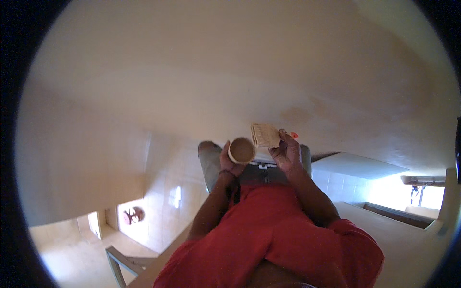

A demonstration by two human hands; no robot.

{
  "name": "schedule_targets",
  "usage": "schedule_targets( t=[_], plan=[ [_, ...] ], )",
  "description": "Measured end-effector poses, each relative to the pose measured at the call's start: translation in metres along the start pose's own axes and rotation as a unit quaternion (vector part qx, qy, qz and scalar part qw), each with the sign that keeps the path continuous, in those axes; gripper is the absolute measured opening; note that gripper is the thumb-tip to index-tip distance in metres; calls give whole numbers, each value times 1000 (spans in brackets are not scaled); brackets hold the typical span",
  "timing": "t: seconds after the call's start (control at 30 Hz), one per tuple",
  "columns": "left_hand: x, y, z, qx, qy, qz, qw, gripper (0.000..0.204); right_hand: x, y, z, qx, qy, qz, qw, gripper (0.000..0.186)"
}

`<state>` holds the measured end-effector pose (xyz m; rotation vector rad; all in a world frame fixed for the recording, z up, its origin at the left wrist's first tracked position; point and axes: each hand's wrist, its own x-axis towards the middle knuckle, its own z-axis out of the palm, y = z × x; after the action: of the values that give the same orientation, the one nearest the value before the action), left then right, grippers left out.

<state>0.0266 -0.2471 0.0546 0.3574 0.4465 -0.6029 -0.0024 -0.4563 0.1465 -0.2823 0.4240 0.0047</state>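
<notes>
Left: the left hand (233,167) is clamped around the side of a round tub (241,150), brown fill inside, mouth facing up. Tilting that wrist could spill the fill, if it is runny; I cannot tell.

Just right of the tub: a flat, ridged tan pad (264,135), brush or folded cloth unclear. A sideways swing could knock the tub's rim.

Right: the right hand (288,153) pinches the pad's right edge; a push on its free left end could twist it loose. Orange bit (294,136) beside the fingers, attachment unclear.

Far: pale wall (192,86).
</notes>
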Motion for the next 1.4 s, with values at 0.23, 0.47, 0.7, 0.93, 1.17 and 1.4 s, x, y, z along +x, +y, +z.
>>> schedule_targets(
  t=[0.23,0.47,0.7,0.93,1.17,1.4],
  plan=[
    [-10,-8,11,213,11,103,972,53,9,-118,107,36,-184,-336,923,22],
    [3,-12,-6,249,15,110,962,45,-22,-215,238,-172,-124,-751,625,24],
    [18,-5,-45,516,2,219,828,41,-25,-258,223,-302,51,-870,387,21],
    [13,-8,-30,245,-6,60,968,47,-7,-204,230,-484,8,-819,307,20],
    [30,-3,-63,432,33,180,883,50,-12,-209,230,-473,-113,-831,271,13],
    [20,-11,-36,48,29,-10,998,45,-47,-335,171,-313,102,-916,232,16]
  ],
)
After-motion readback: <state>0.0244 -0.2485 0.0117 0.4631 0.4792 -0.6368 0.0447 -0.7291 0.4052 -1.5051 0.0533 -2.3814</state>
